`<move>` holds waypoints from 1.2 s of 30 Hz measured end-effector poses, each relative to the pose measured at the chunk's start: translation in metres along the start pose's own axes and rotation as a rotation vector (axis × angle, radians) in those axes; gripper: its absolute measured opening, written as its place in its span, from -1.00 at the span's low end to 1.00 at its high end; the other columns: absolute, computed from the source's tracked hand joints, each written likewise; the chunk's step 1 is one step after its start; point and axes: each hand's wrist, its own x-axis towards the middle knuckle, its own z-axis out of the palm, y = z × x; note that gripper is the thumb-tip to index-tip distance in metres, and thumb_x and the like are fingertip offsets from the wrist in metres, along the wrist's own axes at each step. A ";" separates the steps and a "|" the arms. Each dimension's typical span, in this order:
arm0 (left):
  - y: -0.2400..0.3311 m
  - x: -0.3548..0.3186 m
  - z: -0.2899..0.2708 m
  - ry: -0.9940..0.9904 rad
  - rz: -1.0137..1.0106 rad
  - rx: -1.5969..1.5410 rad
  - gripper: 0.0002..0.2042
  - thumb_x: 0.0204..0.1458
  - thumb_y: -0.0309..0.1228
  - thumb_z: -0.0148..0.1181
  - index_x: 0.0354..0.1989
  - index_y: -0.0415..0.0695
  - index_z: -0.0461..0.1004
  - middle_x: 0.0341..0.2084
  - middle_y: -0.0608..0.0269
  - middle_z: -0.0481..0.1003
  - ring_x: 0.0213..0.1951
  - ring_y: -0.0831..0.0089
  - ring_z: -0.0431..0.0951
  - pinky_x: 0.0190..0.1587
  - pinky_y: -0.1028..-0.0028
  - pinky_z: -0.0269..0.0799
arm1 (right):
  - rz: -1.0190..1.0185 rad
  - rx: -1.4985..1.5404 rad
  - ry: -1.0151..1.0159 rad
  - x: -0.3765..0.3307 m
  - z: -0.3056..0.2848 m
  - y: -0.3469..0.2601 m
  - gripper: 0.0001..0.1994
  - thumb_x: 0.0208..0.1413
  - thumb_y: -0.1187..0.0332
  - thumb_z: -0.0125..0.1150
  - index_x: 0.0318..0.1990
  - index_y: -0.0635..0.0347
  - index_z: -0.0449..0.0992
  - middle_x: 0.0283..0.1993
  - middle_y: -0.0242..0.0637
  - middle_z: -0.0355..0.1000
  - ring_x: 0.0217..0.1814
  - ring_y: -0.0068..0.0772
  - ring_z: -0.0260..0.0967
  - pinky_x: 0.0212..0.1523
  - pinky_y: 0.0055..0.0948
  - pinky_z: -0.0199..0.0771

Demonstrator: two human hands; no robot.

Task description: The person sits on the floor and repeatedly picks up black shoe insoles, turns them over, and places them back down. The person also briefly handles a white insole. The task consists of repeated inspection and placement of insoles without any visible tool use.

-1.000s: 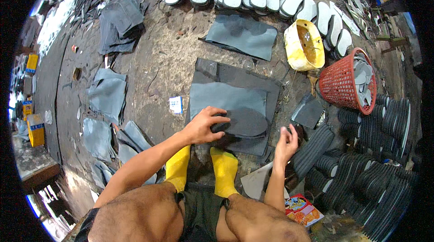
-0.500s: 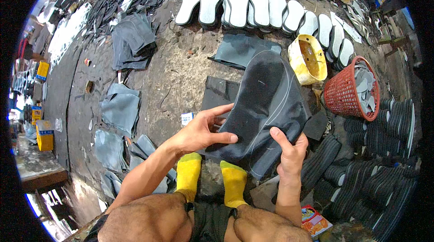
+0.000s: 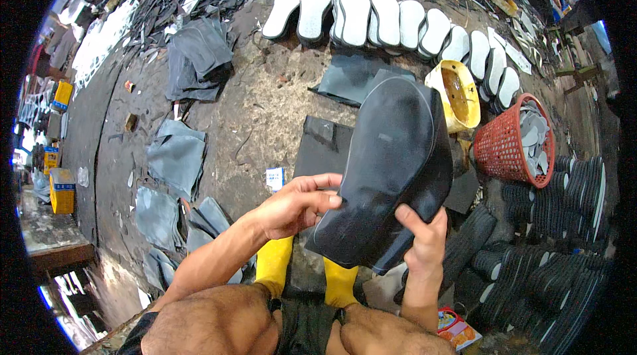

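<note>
Over my feet I hold a dark rubber sheet (image 3: 378, 149), its upper part rounded and marked by a sole-shaped line. My left hand (image 3: 295, 206) pinches its left edge, thumb on the face; some fingertips are hidden behind. On the lower right edge, my right hand (image 3: 423, 239) closes with the thumb pressed on top and the other fingers underneath. The sheet tilts up and away from me, its lower right part bent. Beneath its far end lie grey-black sheets (image 3: 338, 76), and a black sheet (image 3: 322, 149) lies on the ground beside it.
White-topped soles (image 3: 355, 16) stand in an arc of stacks at the back. A yellow tub (image 3: 458, 93) and a red basket (image 3: 494, 146) of scraps stand right. Rows of black soles (image 3: 570, 269) fill the right side; grey sheets (image 3: 176, 156) lie left.
The sheet has turned in my hands and its face looks flatter, the sole outline more upright. My left thumb has moved up along its edge. My right hand keeps its hold.
</note>
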 end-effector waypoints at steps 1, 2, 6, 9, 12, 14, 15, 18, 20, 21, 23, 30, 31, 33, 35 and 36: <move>0.001 -0.001 0.000 -0.051 0.062 0.049 -0.42 0.13 -0.59 0.31 0.35 -0.22 0.31 0.01 0.17 0.61 -0.03 0.45 0.65 0.04 0.43 0.59 | 0.004 -0.009 -0.031 -0.001 0.003 0.000 -0.47 -0.10 0.67 0.45 0.11 0.32 0.48 -0.01 -0.26 0.56 -0.01 -0.31 0.53 0.14 -0.30 0.50; 0.004 0.000 0.001 0.003 0.090 0.271 -0.34 0.05 -0.65 0.38 0.35 -0.19 0.27 0.02 0.19 0.59 0.03 0.46 0.59 0.12 0.43 0.53 | 0.031 -0.056 -0.073 -0.002 0.006 -0.004 -0.40 -0.11 0.67 0.45 0.17 0.32 0.43 0.06 -0.23 0.52 0.06 -0.30 0.50 0.19 -0.28 0.47; 0.007 -0.007 0.005 -0.048 0.248 0.614 -0.41 0.06 -0.64 0.38 0.30 -0.20 0.32 0.06 0.21 0.57 0.07 0.49 0.55 0.17 0.41 0.48 | -0.486 -0.450 0.113 0.014 0.015 -0.035 -0.18 -0.06 0.50 0.51 0.40 0.29 0.22 0.33 -0.09 0.35 0.31 -0.22 0.35 0.34 -0.24 0.31; 0.004 -0.016 0.009 -0.033 0.128 0.768 -0.38 0.02 -0.61 0.44 0.29 -0.22 0.33 0.08 0.22 0.55 0.13 0.43 0.52 0.21 0.32 0.45 | -0.864 -0.842 -0.078 0.033 0.017 -0.072 -0.37 -0.02 0.38 0.51 0.25 0.27 0.45 0.27 -0.07 0.44 0.30 -0.18 0.39 0.30 -0.25 0.34; -0.003 -0.020 0.015 -0.020 0.248 0.932 -0.47 0.07 -0.56 0.40 0.23 -0.15 0.36 -0.02 0.17 0.62 0.02 0.51 0.58 0.05 0.43 0.51 | -0.866 -0.880 -0.251 0.043 0.032 -0.079 -0.70 -0.09 0.41 0.56 -0.14 0.18 0.70 -0.10 -0.16 0.64 -0.06 -0.15 0.62 0.04 -0.29 0.57; -0.006 -0.020 0.017 0.020 0.273 0.936 -0.46 0.08 -0.53 0.40 0.24 -0.16 0.35 -0.07 0.16 0.64 -0.02 0.51 0.59 0.02 0.42 0.52 | -0.924 -0.891 -0.294 0.043 0.042 -0.077 -0.79 -0.09 0.48 0.54 -0.24 0.15 0.70 -0.12 -0.16 0.64 -0.11 -0.17 0.64 -0.07 -0.32 0.62; -0.006 -0.021 0.017 0.048 0.283 0.933 -0.45 0.08 -0.51 0.40 0.25 -0.16 0.34 -0.09 0.16 0.65 -0.04 0.51 0.60 0.00 0.41 0.53 | -0.966 -0.837 -0.266 0.040 0.045 -0.074 -0.79 -0.12 0.49 0.55 -0.28 0.13 0.69 -0.12 -0.15 0.64 -0.10 -0.17 0.64 -0.07 -0.33 0.62; -0.004 -0.024 0.018 0.075 0.306 0.959 -0.45 0.10 -0.52 0.38 0.27 -0.17 0.31 -0.13 0.15 0.66 -0.09 0.49 0.62 -0.01 0.43 0.53 | -1.113 -0.800 -0.273 0.028 0.046 -0.075 -0.79 -0.15 0.51 0.57 -0.31 0.12 0.68 -0.13 -0.18 0.66 -0.04 -0.19 0.64 -0.05 -0.35 0.63; -0.001 -0.028 0.018 0.098 0.209 0.975 -0.45 0.11 -0.55 0.36 0.28 -0.18 0.32 -0.12 0.13 0.66 -0.09 0.47 0.63 -0.01 0.42 0.55 | -1.071 -0.836 -0.287 0.021 0.042 -0.080 -0.79 -0.14 0.51 0.57 -0.31 0.13 0.68 -0.13 -0.17 0.66 -0.04 -0.18 0.65 -0.05 -0.36 0.63; 0.000 -0.031 0.019 0.044 0.249 0.976 -0.46 0.11 -0.55 0.35 0.27 -0.18 0.32 -0.12 0.13 0.66 -0.08 0.46 0.64 -0.01 0.41 0.56 | -1.075 -0.834 -0.277 0.019 0.041 -0.084 -0.79 -0.14 0.51 0.57 -0.30 0.14 0.68 -0.13 -0.16 0.66 -0.04 -0.18 0.65 -0.06 -0.36 0.64; 0.002 -0.034 0.021 -0.015 0.274 0.976 -0.47 0.11 -0.57 0.35 0.27 -0.18 0.33 -0.12 0.13 0.66 -0.08 0.45 0.64 -0.01 0.38 0.58 | -1.035 -0.831 -0.286 0.019 0.039 -0.089 -0.78 -0.13 0.54 0.55 -0.28 0.17 0.68 -0.11 -0.09 0.65 -0.09 -0.17 0.67 -0.10 -0.38 0.66; 0.006 -0.043 0.027 -0.014 0.306 0.951 -0.53 0.05 -0.63 0.39 0.17 -0.26 0.45 -0.14 0.17 0.66 -0.06 0.44 0.65 -0.02 0.37 0.58 | -0.887 -0.794 -0.299 0.016 0.048 -0.099 -0.82 -0.11 0.59 0.53 -0.30 0.25 0.69 -0.19 -0.05 0.66 -0.15 -0.24 0.68 -0.12 -0.39 0.66; 0.006 -0.044 0.026 -0.019 0.309 0.960 -0.53 0.05 -0.63 0.39 0.17 -0.26 0.45 -0.15 0.16 0.67 -0.07 0.44 0.66 -0.02 0.37 0.58 | -0.860 -0.780 -0.305 0.016 0.049 -0.099 -0.83 -0.10 0.59 0.53 -0.31 0.26 0.70 -0.21 -0.05 0.66 -0.17 -0.25 0.68 -0.13 -0.40 0.66; 0.007 -0.047 0.024 -0.039 0.305 0.977 -0.53 0.05 -0.63 0.39 0.17 -0.26 0.45 -0.16 0.15 0.67 -0.07 0.43 0.66 -0.02 0.37 0.58 | -0.792 -0.740 -0.323 0.016 0.050 -0.101 -0.85 -0.10 0.59 0.52 -0.33 0.28 0.70 -0.25 -0.07 0.66 -0.20 -0.28 0.67 -0.14 -0.41 0.65; 0.008 -0.048 0.021 -0.047 0.300 0.979 -0.53 0.06 -0.63 0.38 0.17 -0.28 0.44 -0.13 0.15 0.66 -0.07 0.43 0.65 -0.01 0.38 0.58 | -0.705 -0.714 -0.335 0.020 0.049 -0.101 -0.86 -0.10 0.60 0.52 -0.34 0.29 0.70 -0.28 -0.09 0.66 -0.23 -0.31 0.67 -0.16 -0.43 0.64; 0.008 -0.049 0.021 -0.058 0.294 0.980 -0.53 0.06 -0.63 0.38 0.18 -0.28 0.44 -0.12 0.14 0.66 -0.06 0.43 0.65 -0.01 0.39 0.58 | -0.637 -0.643 -0.345 0.022 0.050 -0.101 -0.88 -0.10 0.60 0.51 -0.36 0.31 0.70 -0.32 -0.15 0.66 -0.28 -0.41 0.64 -0.19 -0.48 0.61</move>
